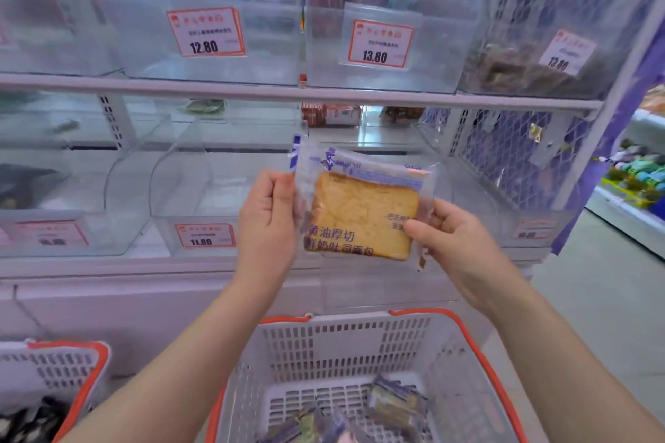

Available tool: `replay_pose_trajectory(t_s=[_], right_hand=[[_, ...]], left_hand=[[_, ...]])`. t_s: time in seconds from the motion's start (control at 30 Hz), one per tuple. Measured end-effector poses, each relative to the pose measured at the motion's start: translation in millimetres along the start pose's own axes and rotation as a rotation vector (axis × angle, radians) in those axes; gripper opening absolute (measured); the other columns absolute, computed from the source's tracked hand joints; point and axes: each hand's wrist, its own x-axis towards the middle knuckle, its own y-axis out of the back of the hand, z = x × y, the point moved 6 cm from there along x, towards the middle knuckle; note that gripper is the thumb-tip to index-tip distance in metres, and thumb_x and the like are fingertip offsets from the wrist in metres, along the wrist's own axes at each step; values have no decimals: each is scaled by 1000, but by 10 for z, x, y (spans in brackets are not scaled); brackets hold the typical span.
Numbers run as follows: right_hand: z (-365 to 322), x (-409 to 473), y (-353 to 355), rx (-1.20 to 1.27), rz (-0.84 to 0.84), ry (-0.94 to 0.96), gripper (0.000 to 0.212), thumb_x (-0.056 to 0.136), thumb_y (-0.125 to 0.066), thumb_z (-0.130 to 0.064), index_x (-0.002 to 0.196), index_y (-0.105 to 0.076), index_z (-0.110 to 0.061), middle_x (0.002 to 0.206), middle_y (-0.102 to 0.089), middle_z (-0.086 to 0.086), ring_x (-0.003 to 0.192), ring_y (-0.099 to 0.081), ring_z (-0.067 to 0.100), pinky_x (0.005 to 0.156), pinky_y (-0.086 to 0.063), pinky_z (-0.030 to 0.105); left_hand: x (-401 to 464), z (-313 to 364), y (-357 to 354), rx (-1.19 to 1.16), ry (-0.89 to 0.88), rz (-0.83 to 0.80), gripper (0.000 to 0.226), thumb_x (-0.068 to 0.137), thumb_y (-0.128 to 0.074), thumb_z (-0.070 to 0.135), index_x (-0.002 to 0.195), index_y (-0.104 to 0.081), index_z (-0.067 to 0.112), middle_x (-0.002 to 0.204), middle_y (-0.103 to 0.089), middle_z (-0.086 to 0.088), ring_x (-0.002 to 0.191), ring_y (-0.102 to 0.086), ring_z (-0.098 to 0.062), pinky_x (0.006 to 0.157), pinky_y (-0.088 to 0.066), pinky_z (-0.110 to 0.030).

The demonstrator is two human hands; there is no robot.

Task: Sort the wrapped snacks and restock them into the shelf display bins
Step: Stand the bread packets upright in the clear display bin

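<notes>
I hold a wrapped slice of toast bread (363, 212) upright in front of the shelf, in a clear packet with blue print. My left hand (268, 223) pinches its left edge and my right hand (453, 244) grips its lower right corner. Behind the packet stand clear display bins: one with an 11.80 tag (201, 212) to the left, and one partly hidden by the packet. Below my arms a white basket with an orange rim (324, 342) holds several small wrapped snacks (392, 406).
The upper shelf carries clear bins tagged 12.80 (216, 65) and 13.80 (424, 75), and a bin with brown snacks (521, 72) at the right. A second orange-rimmed basket (64, 370) sits at lower left. A purple mesh panel (511, 155) closes the shelf's right end.
</notes>
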Motion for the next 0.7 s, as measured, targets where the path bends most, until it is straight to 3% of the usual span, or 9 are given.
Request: replay_pose_trajectory(t_s=[0.1,0.2,0.27,0.37,0.47,0.63,0.7], right_hand=[[-186,237,114,-35,48,-28,23,79,-64,-1,93,-66,-18,88,-73,-2,82,-64,16,79,-45,35],[-251,429,286,-108,127,-47,20,83,-61,2,88,-64,-17,74,-68,-4,61,-56,8,63,-43,23],[-168,531,369,-62,158,-123,19,86,-58,1,85,-63,-17,71,-65,-5,54,-56,4,58,-44,19],[50,647,476,17,204,-275,19,88,-55,0,80,-58,-16,74,-60,0,56,-54,8,60,-43,22],[278,725,554,-49,226,-410,21,88,-56,2,79,-54,-17,74,-56,2,60,-48,12,58,-41,22],[552,923,455,-351,148,-567,17,84,-60,7,85,-53,-9,73,-55,4,60,-46,15,58,-40,26],[631,1011,396,-427,156,-593,20,84,-60,8,77,-50,-8,69,-51,6,57,-44,17,57,-39,28]], left_hand=[[234,-15,-63,92,14,-24,26,92,-41,38,68,-52,37,56,-53,14,53,-47,-3,56,-41,-24],[330,-181,-145,210,166,-121,15,95,-45,28,86,-56,32,83,-64,15,77,-58,-2,80,-48,-33],[286,-336,-205,227,290,-215,11,93,-49,28,103,-55,25,103,-64,10,89,-57,-1,87,-48,-30],[224,-495,-242,299,340,-276,50,85,-61,35,130,-45,18,124,-50,12,108,-52,-6,82,-43,-16],[190,-634,-265,303,419,-337,65,79,-69,29,136,-40,15,131,-48,9,120,-49,-11,101,-42,-32],[139,-698,-280,256,423,-403,66,70,-68,27,132,-49,14,126,-58,2,116,-54,-11,102,-44,-38],[140,-718,-262,247,417,-405,65,73,-71,24,133,-48,14,127,-58,2,116,-54,-11,102,-44,-39]])
